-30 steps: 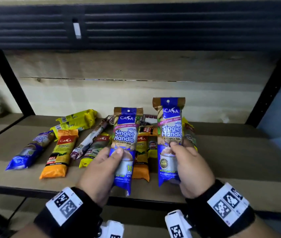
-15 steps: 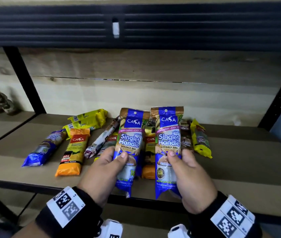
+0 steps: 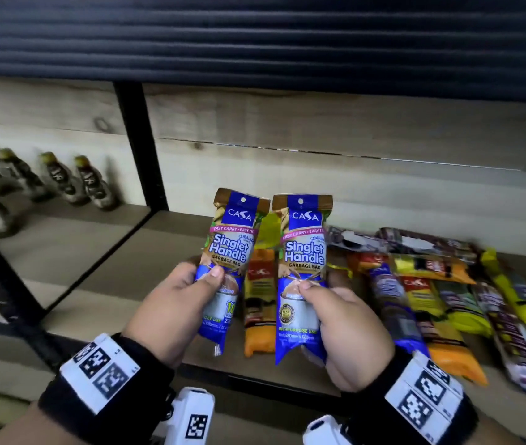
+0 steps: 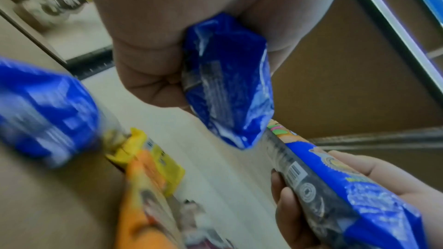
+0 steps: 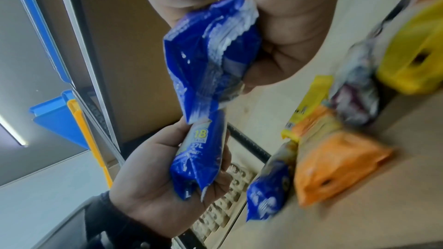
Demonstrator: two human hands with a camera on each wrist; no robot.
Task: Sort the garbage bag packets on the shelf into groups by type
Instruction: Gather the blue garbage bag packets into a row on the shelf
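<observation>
Two matching blue packets held upright above the shelf front, one per hand.

The left hand [image 3: 171,303] grips the left blue packet [image 3: 234,252] with thumb across the front and fingers curled behind; the right hand [image 3: 348,322] grips the right blue packet [image 3: 303,258] the same way. Both packets read "Singlet Handle Garbage Bag" and stand side by side, near but apart, long axes roughly vertical, the left one tilted slightly. Material is glossy crinkled film with crimped ends and a hang-hole header. The unsorted heap [image 3: 431,293] of orange, yellow and dark packets lies flat on the wooden shelf [image 3: 110,284], to the right of both hands; bare board lies to the left, nearer the left hand. Judgement: the pair suits that left side, laid down together.
</observation>
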